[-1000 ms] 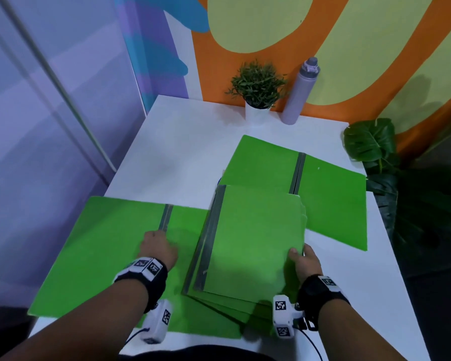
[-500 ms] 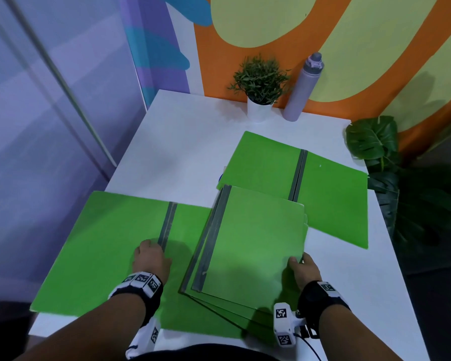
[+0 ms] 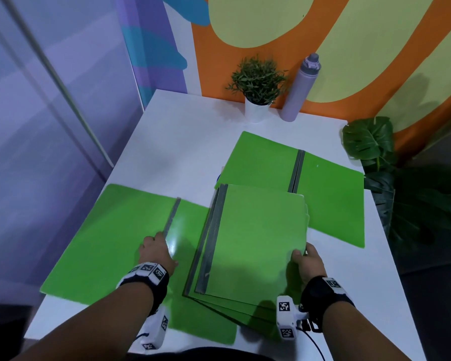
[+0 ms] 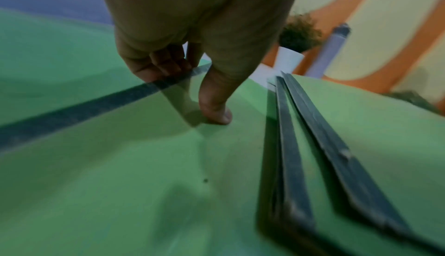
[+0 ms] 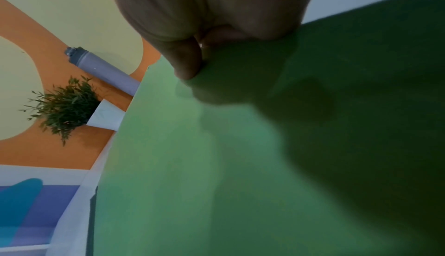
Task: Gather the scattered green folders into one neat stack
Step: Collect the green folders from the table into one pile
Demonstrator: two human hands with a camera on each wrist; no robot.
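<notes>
- I see the stack of closed green folders (image 3: 255, 241) between my hands; my right hand (image 3: 309, 261) grips its right edge, thumb on top.
- My left hand (image 3: 156, 252) pinches the open folder (image 3: 110, 235) at its grey spine, fingers curled under, thumb pressing its right leaf.
- Beyond the stack, another open folder (image 3: 266, 162) lies partly beneath it.
- Farther ahead on the white table (image 3: 182, 142) stand a potted plant (image 3: 257, 87) and bottle (image 3: 301, 87).

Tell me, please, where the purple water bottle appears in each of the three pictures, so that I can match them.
Head: purple water bottle at top centre, upright against the wall.
Left wrist: upper right, blurred, partly hidden behind the folders.
Right wrist: upper left, appearing tilted.
Shared landmark: the small potted plant stands beside it in all three.
</notes>
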